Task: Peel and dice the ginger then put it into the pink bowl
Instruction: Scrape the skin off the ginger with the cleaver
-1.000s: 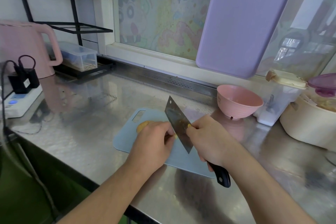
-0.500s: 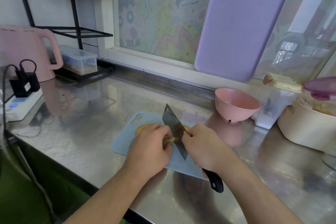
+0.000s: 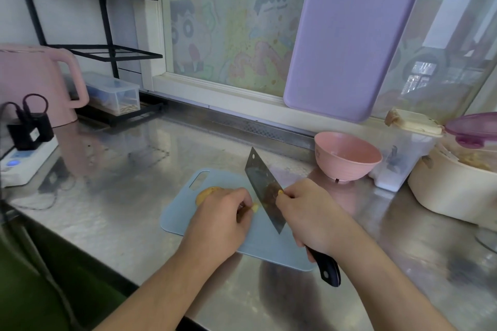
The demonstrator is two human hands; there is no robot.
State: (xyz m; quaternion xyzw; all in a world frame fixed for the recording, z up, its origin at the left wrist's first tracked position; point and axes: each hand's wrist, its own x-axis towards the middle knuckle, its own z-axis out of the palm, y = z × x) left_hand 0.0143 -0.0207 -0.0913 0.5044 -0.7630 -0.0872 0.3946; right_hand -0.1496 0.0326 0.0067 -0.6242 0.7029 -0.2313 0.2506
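On the light blue cutting board (image 3: 271, 247) my left hand (image 3: 220, 220) holds a piece of ginger (image 3: 205, 193); its tan end shows past my knuckles and a yellow cut tip peeks out at my fingertips. My right hand (image 3: 312, 212) grips the cleaver (image 3: 265, 191) by its black handle, index finger along the blade. The blade stands tilted just right of the ginger tip. The pink bowl (image 3: 347, 156) sits empty on the steel counter behind and to the right of the board.
A purple board (image 3: 349, 43) leans against the window. A clear container (image 3: 403, 153) and a cream pot (image 3: 454, 183) stand right of the bowl. A pink kettle (image 3: 35, 83), a power strip (image 3: 24, 156) and a black rack (image 3: 107, 48) are at left. The counter's front edge runs below my arms.
The cleaver has stayed beside my left fingertips with small shifts. A yellow cut tip of ginger now shows at my left fingers. The camera view moved slightly.
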